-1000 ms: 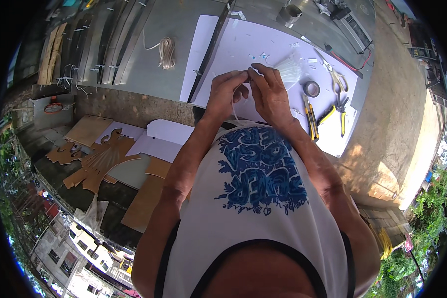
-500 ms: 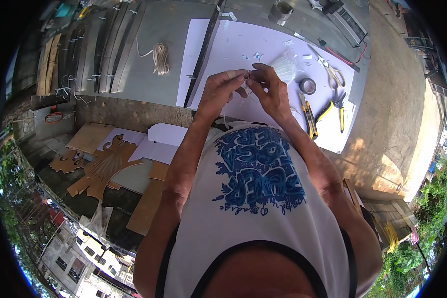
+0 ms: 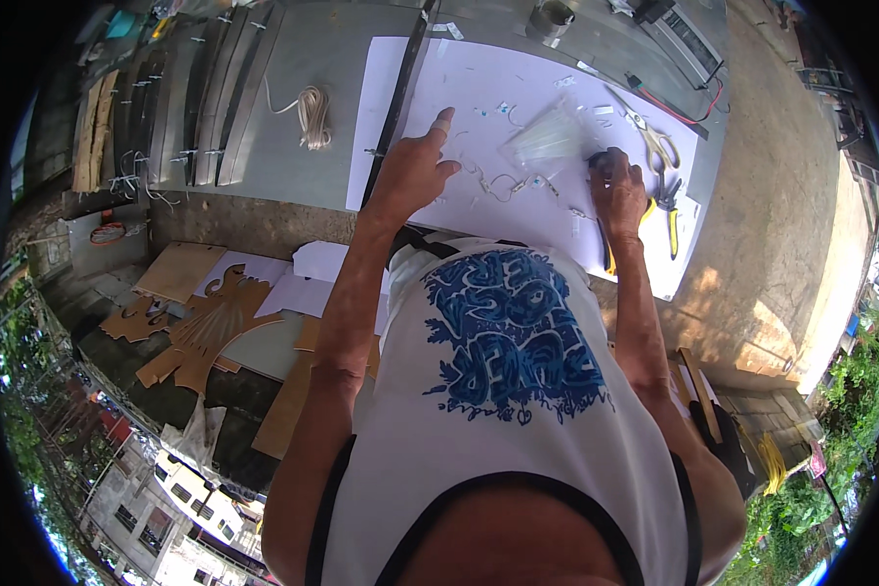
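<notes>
My left hand is over the left part of a white sheet, its index finger and thumb spread and nothing held. A pale band wraps that index finger. To the right, the fingers of my right hand are closed around a roll of black tape, which they partly cover. Between the hands lies a thin pale wire with small modules, curled loosely on the sheet. Beyond it rests a clear plastic bag of white sticks. A yellow utility knife is partly hidden under my right hand.
Scissors and yellow-handled pliers lie right of my right hand. A long dark bar crosses the sheet's left side. Coiled cord, metal strips, a metal cup and a boxy device with leads surround it.
My hands have parted and let go of the thin wire, which now lies on the sheet. My right hand has moved right and taken hold of the tape roll; my left has opened.
</notes>
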`<move>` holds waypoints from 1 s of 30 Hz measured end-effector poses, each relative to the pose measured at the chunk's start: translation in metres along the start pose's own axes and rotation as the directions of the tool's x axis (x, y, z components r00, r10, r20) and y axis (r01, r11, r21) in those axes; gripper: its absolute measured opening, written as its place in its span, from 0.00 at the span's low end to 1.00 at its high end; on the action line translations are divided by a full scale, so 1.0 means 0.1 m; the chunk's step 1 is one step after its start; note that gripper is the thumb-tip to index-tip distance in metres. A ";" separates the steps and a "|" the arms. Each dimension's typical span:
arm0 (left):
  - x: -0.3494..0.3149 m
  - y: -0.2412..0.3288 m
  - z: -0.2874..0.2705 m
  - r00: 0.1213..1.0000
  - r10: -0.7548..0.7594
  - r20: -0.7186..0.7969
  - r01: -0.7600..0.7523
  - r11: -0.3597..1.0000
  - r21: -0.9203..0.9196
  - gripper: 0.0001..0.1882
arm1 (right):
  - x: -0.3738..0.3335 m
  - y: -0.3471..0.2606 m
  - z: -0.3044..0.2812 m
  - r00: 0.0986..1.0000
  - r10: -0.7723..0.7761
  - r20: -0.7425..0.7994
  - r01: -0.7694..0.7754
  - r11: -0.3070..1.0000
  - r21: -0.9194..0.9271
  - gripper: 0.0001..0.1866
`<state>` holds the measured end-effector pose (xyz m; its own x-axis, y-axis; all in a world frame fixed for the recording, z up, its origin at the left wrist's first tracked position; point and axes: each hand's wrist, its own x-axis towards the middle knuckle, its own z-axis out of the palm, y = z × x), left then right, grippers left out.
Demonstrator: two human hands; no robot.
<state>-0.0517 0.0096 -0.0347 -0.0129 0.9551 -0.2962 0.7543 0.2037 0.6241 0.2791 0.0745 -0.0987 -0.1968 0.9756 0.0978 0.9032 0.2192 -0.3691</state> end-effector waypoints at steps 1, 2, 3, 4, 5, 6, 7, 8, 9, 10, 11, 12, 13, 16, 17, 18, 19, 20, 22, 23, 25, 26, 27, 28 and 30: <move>-0.01 0.06 -0.03 0.994 0.073 -0.076 -0.070 0.997 0.040 0.39 | 0.00 -0.01 -0.01 1.000 0.009 -0.019 -0.009 1.000 0.013 0.26; -0.01 0.10 -0.05 0.978 0.149 -0.148 -0.137 0.987 0.085 0.39 | 0.01 -0.03 -0.03 0.999 0.018 -0.038 -0.017 1.000 0.026 0.27; -0.02 0.13 -0.07 0.950 0.224 -0.219 -0.197 0.971 0.137 0.38 | 0.04 -0.07 -0.07 0.998 0.023 -0.057 -0.021 0.999 0.043 0.27; -0.01 0.17 -0.08 0.931 0.243 -0.272 -0.227 0.970 0.090 0.37 | 0.07 -0.12 -0.16 0.996 0.089 -0.016 -0.082 0.966 0.247 0.27; 0.01 0.21 -0.08 0.909 0.259 -0.325 -0.259 0.965 0.044 0.35 | 0.10 -0.17 -0.28 0.989 0.143 0.038 -0.145 0.887 0.438 0.27; 0.02 0.26 -0.07 0.887 0.271 -0.375 -0.292 0.957 0.001 0.33 | 0.12 -0.22 -0.42 0.977 0.184 0.104 -0.210 0.766 0.607 0.27; 0.03 0.33 -0.07 0.905 0.282 -0.319 -0.342 0.927 -0.152 0.31 | 0.13 -0.30 -0.56 0.967 0.175 0.186 -0.255 0.641 0.724 0.25; 0.05 0.42 -0.07 0.917 0.300 -0.264 -0.374 0.876 -0.303 0.28 | 0.14 -0.34 -0.60 0.964 0.088 0.251 -0.262 0.478 0.838 0.25; 0.09 0.52 -0.07 0.920 0.331 -0.212 -0.392 0.802 -0.451 0.26 | 0.16 -0.36 -0.65 0.957 -0.007 0.290 -0.275 0.298 0.914 0.24; 0.10 0.63 -0.09 0.943 0.312 -0.114 -0.318 0.749 -0.582 0.22 | 0.15 -0.40 -0.69 0.938 -0.094 0.334 -0.313 0.185 0.931 0.24; 0.12 0.68 -0.07 0.952 0.304 -0.013 -0.241 0.724 -0.646 0.22 | 0.16 -0.46 -0.72 0.912 -0.186 0.365 -0.357 0.073 0.931 0.24; 0.15 0.73 -0.06 0.949 0.302 0.090 -0.156 0.698 -0.699 0.22 | 0.17 -0.49 -0.75 0.880 -0.262 0.396 -0.411 -0.005 0.912 0.24; 0.17 0.76 -0.05 0.933 0.303 0.193 -0.065 0.671 -0.739 0.22 | 0.17 -0.51 -0.73 0.881 -0.255 0.399 -0.414 -0.006 0.910 0.24; 0.25 0.63 0.08 0.899 0.402 0.174 -0.131 0.627 -0.768 0.21 | 0.17 -0.60 -0.69 0.894 -0.208 0.398 -0.401 0.027 0.916 0.20; 0.25 0.62 0.08 0.901 0.393 0.184 -0.123 0.638 -0.760 0.21 | 0.16 -0.63 -0.70 0.905 -0.166 0.392 -0.383 0.084 0.920 0.18; 0.18 0.72 0.03 0.940 0.308 0.146 -0.120 0.701 -0.703 0.16 | 0.13 -0.66 -0.70 0.914 -0.124 0.387 -0.369 0.142 0.918 0.16; 0.18 0.69 0.06 0.938 0.333 0.091 -0.183 0.701 -0.689 0.14 | 0.12 -0.67 -0.69 0.922 -0.081 0.378 -0.357 0.199 0.913 0.15; 0.18 0.62 0.12 0.932 0.360 0.035 -0.244 0.699 -0.672 0.12 | 0.08 -0.65 -0.63 0.908 -0.071 0.413 -0.404 0.113 0.908 0.14; 0.14 0.58 0.17 0.923 0.384 -0.031 -0.312 0.697 -0.646 0.10 | 0.01 -0.76 -0.67 0.889 -0.039 0.457 -0.451 0.105 0.886 0.15; 0.12 0.57 0.18 0.923 0.383 -0.043 -0.320 0.701 -0.638 0.09 | -0.02 -0.82 -0.67 0.878 -0.023 0.479 -0.474 0.100 0.875 0.16; 0.12 0.55 0.20 0.921 0.386 -0.062 -0.340 0.711 -0.615 0.09 | -0.06 -0.84 -0.60 0.892 0.003 0.453 -0.450 0.123 0.885 0.15; 0.12 0.54 0.23 0.919 0.390 -0.067 -0.349 0.719 -0.601 0.09 | -0.07 -0.83 -0.56 0.898 0.001 0.439 -0.434 0.162 0.886 0.15; 0.11 0.53 0.24 0.917 0.392 -0.072 -0.356 0.725 -0.589 0.10 | -0.07 -0.82 -0.53 0.904 -0.003 0.428 -0.419 0.202 0.885 0.14; 0.11 0.53 0.25 0.911 0.405 -0.081 -0.377 0.737 -0.561 0.10 | -0.07 -0.81 -0.53 0.902 -0.005 0.431 -0.419 0.224 0.880 0.13; 0.10 0.52 0.26 0.898 0.429 -0.099 -0.418 0.757 -0.502 0.11 | -0.06 -0.80 -0.52 0.899 -0.012 0.437 -0.418 0.269 0.868 0.12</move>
<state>0.0042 0.0243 -0.0238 0.2472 0.9661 0.0737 0.2468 -0.1364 0.9594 0.2285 0.0500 -0.0216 -0.3547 0.8815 -0.3116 -0.0054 -0.3352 -0.9421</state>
